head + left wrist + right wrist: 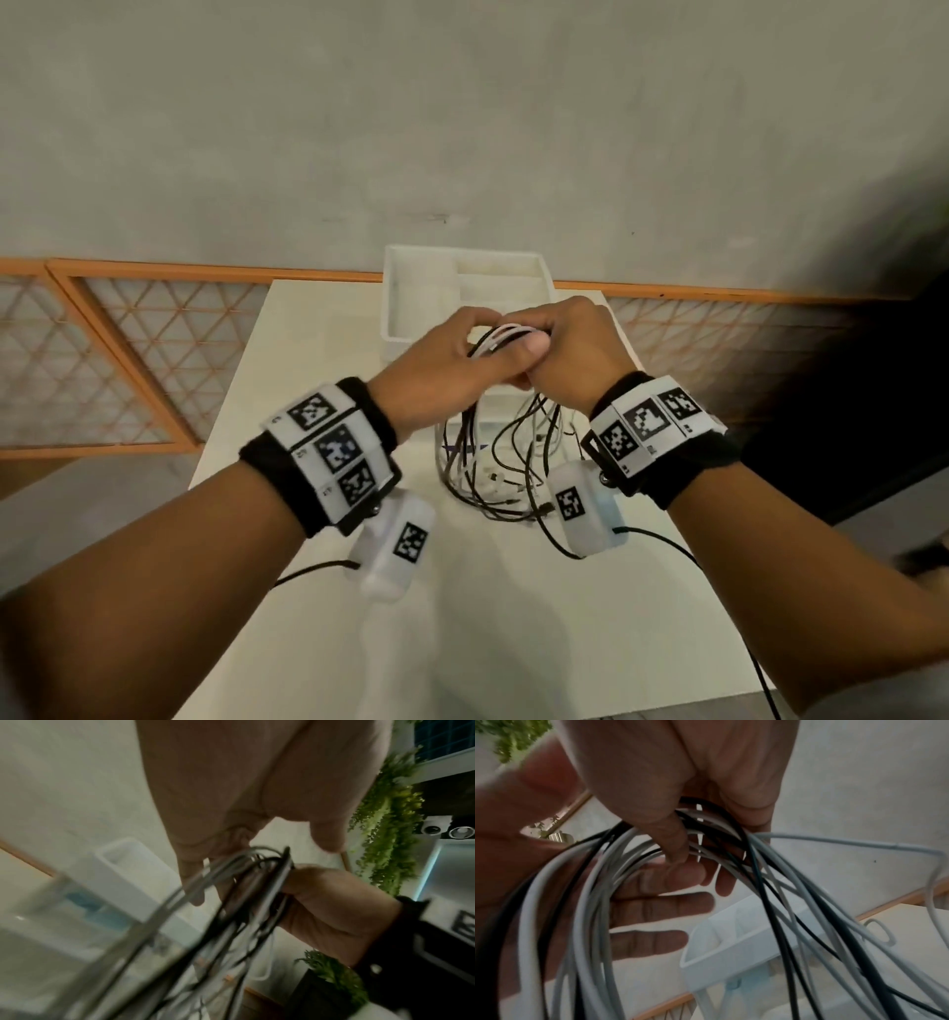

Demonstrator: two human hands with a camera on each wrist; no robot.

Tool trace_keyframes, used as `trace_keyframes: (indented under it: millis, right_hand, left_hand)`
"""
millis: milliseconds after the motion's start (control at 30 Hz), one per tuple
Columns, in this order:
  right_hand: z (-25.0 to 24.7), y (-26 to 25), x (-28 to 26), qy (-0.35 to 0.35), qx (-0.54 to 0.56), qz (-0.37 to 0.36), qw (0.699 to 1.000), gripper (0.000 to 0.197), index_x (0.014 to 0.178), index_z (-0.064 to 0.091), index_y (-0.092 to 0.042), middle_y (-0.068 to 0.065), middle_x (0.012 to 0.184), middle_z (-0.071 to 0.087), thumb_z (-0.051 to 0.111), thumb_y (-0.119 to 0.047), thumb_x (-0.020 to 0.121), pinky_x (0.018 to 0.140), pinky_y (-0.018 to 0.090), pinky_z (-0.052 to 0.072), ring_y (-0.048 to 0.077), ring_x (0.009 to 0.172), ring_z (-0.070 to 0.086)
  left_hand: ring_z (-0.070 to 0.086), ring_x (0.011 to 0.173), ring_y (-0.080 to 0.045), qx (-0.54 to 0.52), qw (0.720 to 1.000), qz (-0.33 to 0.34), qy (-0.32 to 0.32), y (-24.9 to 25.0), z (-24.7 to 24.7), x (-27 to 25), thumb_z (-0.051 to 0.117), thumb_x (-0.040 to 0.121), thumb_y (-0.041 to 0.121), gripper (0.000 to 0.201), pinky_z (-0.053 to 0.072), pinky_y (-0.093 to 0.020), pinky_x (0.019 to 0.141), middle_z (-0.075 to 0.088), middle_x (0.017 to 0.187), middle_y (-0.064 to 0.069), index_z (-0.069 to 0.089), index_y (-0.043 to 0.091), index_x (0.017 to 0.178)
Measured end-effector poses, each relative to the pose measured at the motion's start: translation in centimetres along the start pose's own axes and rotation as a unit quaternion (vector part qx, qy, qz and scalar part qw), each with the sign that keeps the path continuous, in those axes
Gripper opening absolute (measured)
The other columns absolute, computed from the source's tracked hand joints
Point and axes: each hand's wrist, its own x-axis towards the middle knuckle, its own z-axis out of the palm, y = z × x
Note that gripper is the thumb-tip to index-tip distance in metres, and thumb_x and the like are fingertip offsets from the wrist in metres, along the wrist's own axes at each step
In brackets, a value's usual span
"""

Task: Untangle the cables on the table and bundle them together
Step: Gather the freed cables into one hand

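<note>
A bundle of black and white cables (495, 336) is held above the middle of the white table (318, 370), where both hands meet. My right hand (570, 339) grips the top of the loops, thumb and fingers curled round the cables (628, 839). My left hand (457, 354) lies against the bundle from the left. Its fingers (659, 908) are straight, and the strands run across its palm between thumb and fingers (192, 882). The rest of the cables hang down in long loops (477, 493) that reach the tabletop in front of me.
A white compartment box (411, 288) stands at the table's far edge, just beyond the hands. An orange-framed lattice rail (128, 360) runs behind the table on both sides. Black leads trail from the wrist devices over the near tabletop. Green plants (385, 821) show to the side.
</note>
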Motion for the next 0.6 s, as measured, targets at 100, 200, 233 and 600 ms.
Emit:
trace_keyframes:
  millis: [100,200,233,600]
  right_hand:
    - [-0.4,1.0,0.3,0.031,-0.004,0.018,0.999,0.038,0.079,0.079,-0.033,-0.014,0.061,0.069,0.059,0.000,0.080,0.055,0.025,0.052,0.002,0.061,0.065]
    - [0.1,2.1,0.0,0.041,-0.038,0.020,0.998,0.024,0.093,0.079,-0.035,-0.022,0.061,0.062,0.066,-0.015,0.087,0.054,0.006,0.038,-0.009,0.056,0.056]
    - [0.5,2.8,-0.2,0.055,-0.060,0.024,0.996,0.022,0.102,0.077,-0.034,-0.019,0.074,0.065,0.067,-0.021,0.087,0.062,0.007,0.043,-0.007,0.064,0.056]
    - [-0.8,6.8,-1.3,0.226,0.064,0.022,0.972,0.028,0.067,0.055,-0.021,-0.007,0.061,0.055,0.081,-0.017,0.077,0.049,0.013,0.040,0.003,0.053,0.047]
  left_hand:
    - [0.070,0.065,-0.012,-0.071,0.997,-0.018,0.022,0.4,1.2,0.0,0.058,0.090,0.057,0.057,0.056,-0.027,0.077,0.071,0.069,0.004,0.051,0.013,0.126]
    - [0.039,0.041,-0.010,-0.044,0.994,-0.024,0.101,0.7,1.2,0.3,0.050,0.094,0.060,0.050,0.035,-0.023,0.043,0.048,0.050,0.008,0.060,0.013,0.082]
    - [0.033,0.038,-0.010,-0.038,0.990,-0.024,0.136,0.8,0.9,0.6,0.050,0.096,0.057,0.051,0.029,-0.021,0.040,0.045,0.047,0.008,0.055,0.014,0.069]
    - [0.027,0.032,-0.011,0.022,0.971,-0.083,0.224,-1.2,-3.1,0.5,0.057,0.097,0.041,0.046,0.024,-0.019,0.038,0.040,0.043,0.006,0.069,0.006,0.070]
